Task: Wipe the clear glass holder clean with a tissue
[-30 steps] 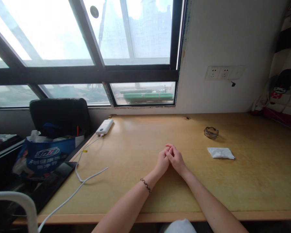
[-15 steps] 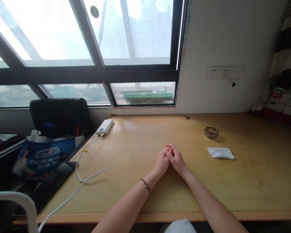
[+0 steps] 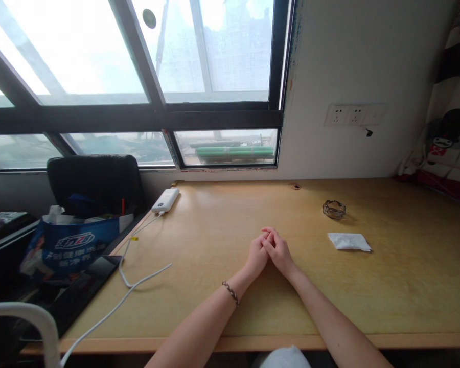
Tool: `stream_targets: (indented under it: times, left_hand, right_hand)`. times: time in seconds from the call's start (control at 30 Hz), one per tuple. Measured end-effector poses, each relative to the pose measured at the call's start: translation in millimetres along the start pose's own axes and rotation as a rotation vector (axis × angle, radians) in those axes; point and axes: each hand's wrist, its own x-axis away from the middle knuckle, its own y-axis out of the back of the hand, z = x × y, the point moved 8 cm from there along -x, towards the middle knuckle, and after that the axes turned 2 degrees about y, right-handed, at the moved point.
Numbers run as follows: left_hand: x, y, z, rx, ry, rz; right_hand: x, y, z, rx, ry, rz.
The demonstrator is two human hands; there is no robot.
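Observation:
My left hand (image 3: 257, 255) and my right hand (image 3: 280, 252) are clasped together on the wooden desk (image 3: 199, 306), fingers folded over one another. No object shows in them, though the space between the palms is hidden. A braided dark bracelet (image 3: 230, 293) circles my left wrist. To the right of my hands lies a flat white tissue packet or folded tissue (image 3: 349, 242), apart from them. Behind it sits a dark, openwork metal ring shaped like a small crown (image 3: 334, 209).
At the desk's left edge lies a white power bank (image 3: 165, 200) with a white cable (image 3: 128, 291) trailing forward. Beyond that edge are a blue bag (image 3: 74, 250) and a black chair (image 3: 95, 176). A wall socket (image 3: 354, 115) is at the back right, beside the window.

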Motion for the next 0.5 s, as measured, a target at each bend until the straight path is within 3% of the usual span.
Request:
stream_targets:
  times: [0.5]
  left_hand:
    - [0.2,-2.0,-2.8,-0.014,-0.009,0.021]
  right_hand:
    - [0.7,1.2,0.1,-0.003,-0.005,-0.011]
